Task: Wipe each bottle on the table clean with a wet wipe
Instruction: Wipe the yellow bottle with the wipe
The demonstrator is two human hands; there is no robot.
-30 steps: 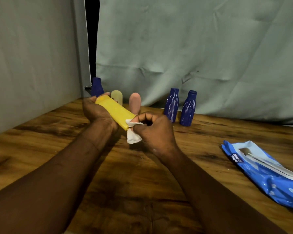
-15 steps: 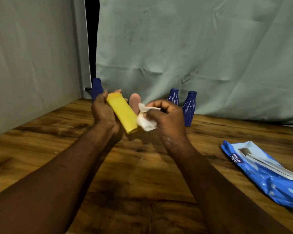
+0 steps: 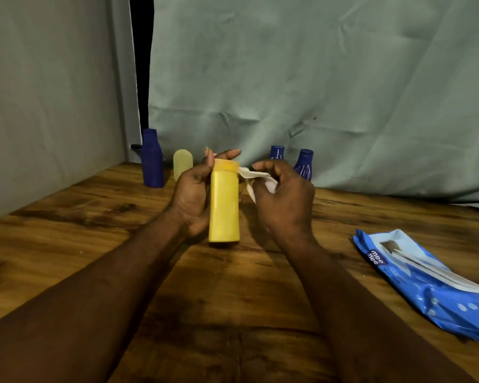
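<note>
Item: smooth yellow plastic bottle (image 3: 224, 208), flat-sided, upright above mid-table.
You are curling your left hand (image 3: 192, 197) round its back, while your right hand (image 3: 284, 200) is pinching a crumpled white wet wipe (image 3: 250, 176) at the cap (fingers bent). A tall blue bottle (image 3: 152, 158), a pale rounded bottle (image 3: 182, 164) and two ribbed blue bottles (image 3: 304, 164) are standing behind on the wooden table (image 3: 233, 299); a glossy blue wipes pack (image 3: 426, 280) is lying on the right.

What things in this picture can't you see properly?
All in the head view:
Wet wipe: mostly bunched inside the right hand.
Yellow bottle: its far side faces away; the left hand wraps one side.
Centre blue bottle and right blue bottle: the right hand covers part of each.
Pale yellow bottle: the left hand overlaps its lower corner.
Wet wipes pack: cut off by the right edge.
</note>
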